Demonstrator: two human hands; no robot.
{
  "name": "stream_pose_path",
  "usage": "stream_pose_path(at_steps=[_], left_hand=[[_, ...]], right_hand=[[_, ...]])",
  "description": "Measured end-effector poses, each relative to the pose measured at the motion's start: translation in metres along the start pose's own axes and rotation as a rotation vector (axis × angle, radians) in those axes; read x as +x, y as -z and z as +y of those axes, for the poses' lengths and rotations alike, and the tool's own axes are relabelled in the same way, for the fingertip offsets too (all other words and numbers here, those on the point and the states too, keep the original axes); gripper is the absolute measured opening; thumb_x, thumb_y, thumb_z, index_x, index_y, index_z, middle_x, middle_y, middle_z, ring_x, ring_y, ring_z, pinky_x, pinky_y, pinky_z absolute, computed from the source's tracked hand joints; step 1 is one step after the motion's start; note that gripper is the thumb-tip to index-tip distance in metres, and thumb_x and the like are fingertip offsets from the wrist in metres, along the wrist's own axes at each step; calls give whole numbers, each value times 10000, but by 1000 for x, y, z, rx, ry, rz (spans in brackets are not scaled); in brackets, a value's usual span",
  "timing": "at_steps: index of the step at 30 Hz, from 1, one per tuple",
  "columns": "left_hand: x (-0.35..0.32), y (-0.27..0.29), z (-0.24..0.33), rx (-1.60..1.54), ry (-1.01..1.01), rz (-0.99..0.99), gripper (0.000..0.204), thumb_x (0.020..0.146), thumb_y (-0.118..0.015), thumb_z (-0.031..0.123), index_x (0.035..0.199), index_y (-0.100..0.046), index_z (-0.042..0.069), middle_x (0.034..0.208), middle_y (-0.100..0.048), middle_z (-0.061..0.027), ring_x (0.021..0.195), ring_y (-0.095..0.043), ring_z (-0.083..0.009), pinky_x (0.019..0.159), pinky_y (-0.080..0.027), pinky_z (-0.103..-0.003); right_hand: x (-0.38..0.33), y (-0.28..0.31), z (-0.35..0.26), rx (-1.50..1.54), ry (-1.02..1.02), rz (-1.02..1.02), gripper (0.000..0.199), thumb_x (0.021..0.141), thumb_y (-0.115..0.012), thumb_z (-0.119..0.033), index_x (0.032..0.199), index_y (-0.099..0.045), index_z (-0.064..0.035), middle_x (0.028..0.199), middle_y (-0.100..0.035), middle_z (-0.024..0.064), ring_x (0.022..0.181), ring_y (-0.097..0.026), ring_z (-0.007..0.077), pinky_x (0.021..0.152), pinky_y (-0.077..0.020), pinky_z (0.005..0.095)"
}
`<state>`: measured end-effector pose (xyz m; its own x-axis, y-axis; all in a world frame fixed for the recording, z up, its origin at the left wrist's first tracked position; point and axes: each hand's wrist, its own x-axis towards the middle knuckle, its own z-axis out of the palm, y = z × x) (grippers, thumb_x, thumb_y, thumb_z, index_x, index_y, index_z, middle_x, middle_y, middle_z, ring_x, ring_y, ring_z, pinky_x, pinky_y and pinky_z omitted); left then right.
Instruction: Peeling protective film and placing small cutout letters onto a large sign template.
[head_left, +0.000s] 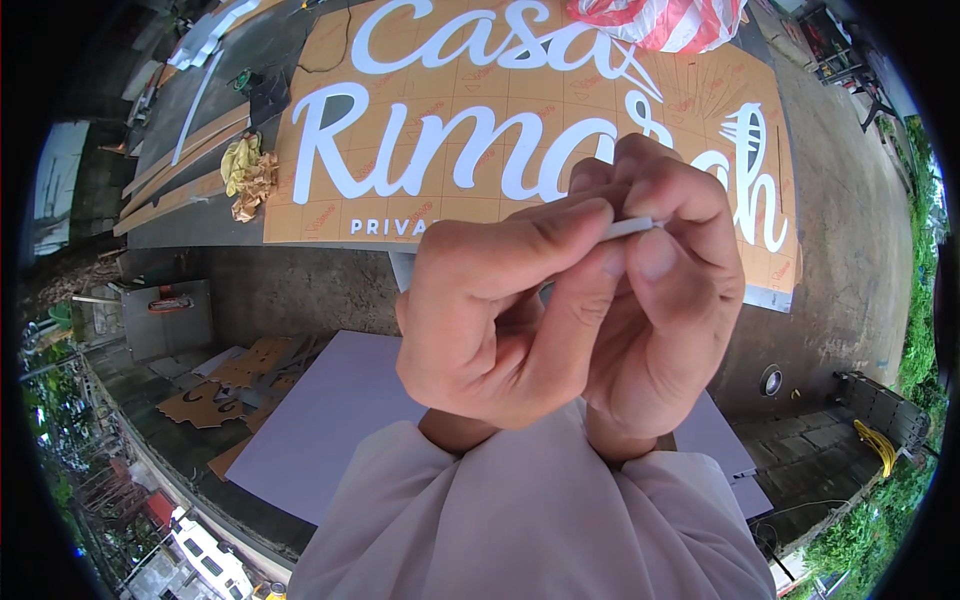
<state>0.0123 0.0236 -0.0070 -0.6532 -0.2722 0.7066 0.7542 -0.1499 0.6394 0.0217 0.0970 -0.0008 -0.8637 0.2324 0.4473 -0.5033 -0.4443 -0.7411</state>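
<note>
White plastic strip (630,228) pinched between left hand (490,320) and right hand (665,300), at 6 o'clock from the orange sign panel (500,110); peeling step, calling for fingertip grip.

Thin, smooth, matt white plastic-like strip (630,228); matt brown paper-backed sign board (480,200) with smooth white letters; rough grey concrete floor (290,290).

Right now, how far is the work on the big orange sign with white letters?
Done: large white script letters already lie across most of the orange sign board, and cut brown scraps lie on the ground. In hand: the left hand and right hand together pinch a small thin white piece. Left: that piece is not on the board yet; whether more pieces are missing I cannot tell.
</note>
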Motion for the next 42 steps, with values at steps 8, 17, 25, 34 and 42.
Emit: stream_pose_path(at_steps=[8, 17, 25, 34, 42], left_hand=[[-1, 2, 5, 122, 51, -117, 229, 783, -556, -52, 932, -385, -85, 807, -611, -240, 708, -631, -205, 659, -505, -248], [-1, 3, 4, -44, 57, 0, 188, 713, -626, -121, 870, -526, -97, 799, -624, -168, 718, -621, -136, 640, -487, -193], [-1, 5, 6, 61, 56, 2, 269, 751, -604, -70, 928, -402, -81, 766, -614, -230, 627, -624, -176, 596, -511, -231], [0, 8, 7, 90, 19, -14, 286, 740, -623, -66, 925, -404, -83, 742, -613, -230, 623, -624, -186, 605, -514, -236], [2, 10, 7, 12, 57, -96, 309, 745, -589, -96, 985, -395, -105, 806, -612, -249, 691, -631, -204, 657, -515, -254]], right_hand=[[-2, -7, 2, -107, 106, 62, 189, 767, -545, -92, 919, -515, 16, 828, -474, 74, 753, -404, 156, 726, -362, 288], [0, -8, 2, -201, 131, 46, 201, 831, -548, -133, 936, -514, 36, 885, -491, 106, 756, -437, 147, 739, -401, 316], [1, -13, 6, -233, 194, 21, 184, 819, -560, -90, 922, -519, 56, 908, -477, 120, 744, -428, 150, 697, -403, 310], [2, -12, 2, -181, 178, -18, 189, 790, -566, -56, 930, -529, 64, 928, -463, 130, 788, -420, 159, 686, -394, 309], [3, -3, 0, -174, 142, -60, 216, 772, -576, -25, 961, -527, 66, 927, -521, 155, 778, -490, 173, 705, -428, 300]])
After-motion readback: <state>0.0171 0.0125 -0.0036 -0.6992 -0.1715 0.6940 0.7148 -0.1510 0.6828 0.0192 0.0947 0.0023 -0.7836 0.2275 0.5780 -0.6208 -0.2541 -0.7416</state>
